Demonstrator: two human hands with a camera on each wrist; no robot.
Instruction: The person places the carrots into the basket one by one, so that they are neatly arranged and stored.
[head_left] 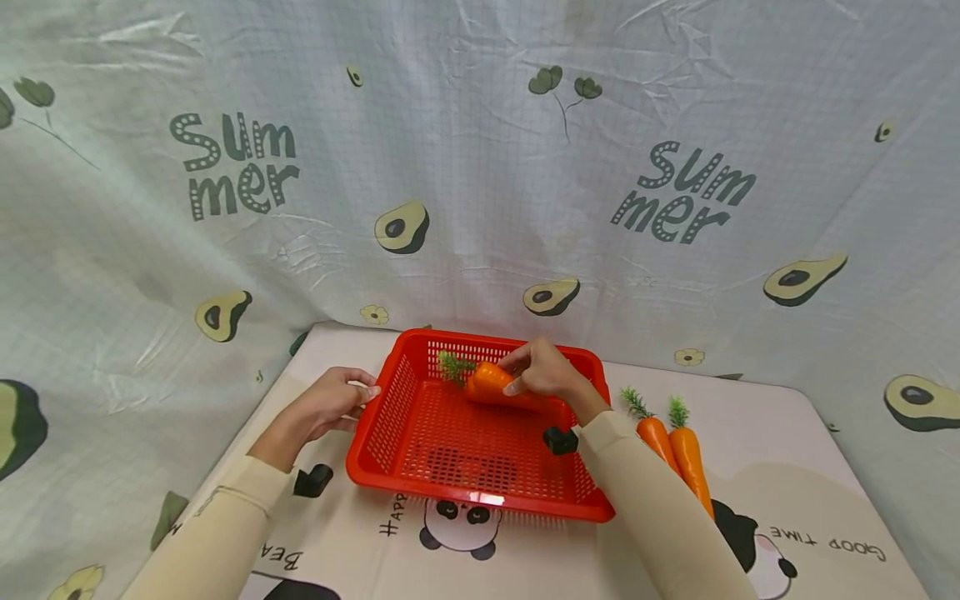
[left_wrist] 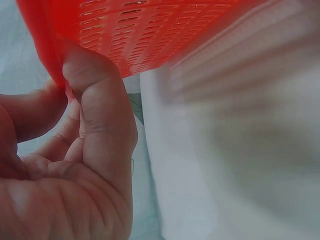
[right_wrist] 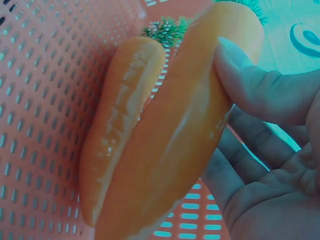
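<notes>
Holds one orange carrot [right_wrist: 175,130] in the right hand [head_left: 546,368], down inside the red basket [head_left: 442,429], near the back. Pinches close to the fat top, with the thumb on one side and the other fingers around the far side. Probably grips there for being thick and easy to grab. Points the leafy end to the left and the thin end to the right, under the hand.

Has a second carrot [right_wrist: 120,110] in the basket too, just beside the held one and lined up almost the same way, maybe to fit snugly. Hard to say if touching, with the held carrot partly in front.

Pinches the basket's left edge with the fingers of the left hand [head_left: 330,402], with the thumb on the rim and the rest outside. Likely grips there to stop the basket from sliding, and to be out of the right hand's way.

Has two more carrots [head_left: 691,462] lying on the pale surface [head_left: 555,562], right of the basket. Sits them side by side, with leafy tops toward the back, near the right sleeve [head_left: 637,492], maybe for an easy reach.
</notes>
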